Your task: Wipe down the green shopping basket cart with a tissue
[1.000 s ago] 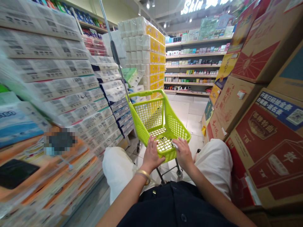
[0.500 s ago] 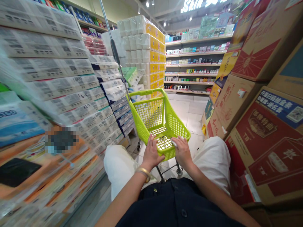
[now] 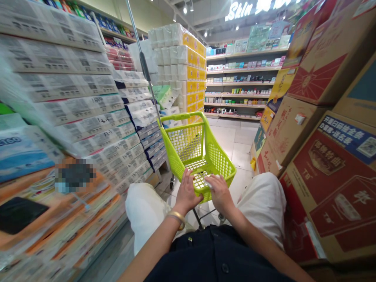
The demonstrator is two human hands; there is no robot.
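A lime-green plastic shopping cart (image 3: 219,158) with lattice walls stands between my knees, its basket holding nothing I can make out. My left hand (image 3: 188,192) grips the near rim, fingers over the inside and thumb along the outer edge; a gold bangle is on that wrist. Close beside it, my right hand (image 3: 221,192) lies over the same rim with its fingers bent. A small white wad (image 3: 209,180), perhaps tissue or cloth, shows under those fingertips; the palm hides the rest. From the cart's far left corner rises a metal pole (image 3: 136,35) with a dark grip.
Stacked paper packs (image 3: 96,121) line the left side, with a dark phone-like slab (image 3: 22,215) on a nearer orange pack. Red and brown cartons (image 3: 331,164) rise close on the right. Beyond the cart are tiled floor (image 3: 223,135), yellow-white tissue bundles (image 3: 194,74) and product shelves (image 3: 243,69).
My right hand has slid left along the near rim with the white wad, coming closer to my left hand. The left hand keeps its place; the cart has hardly moved.
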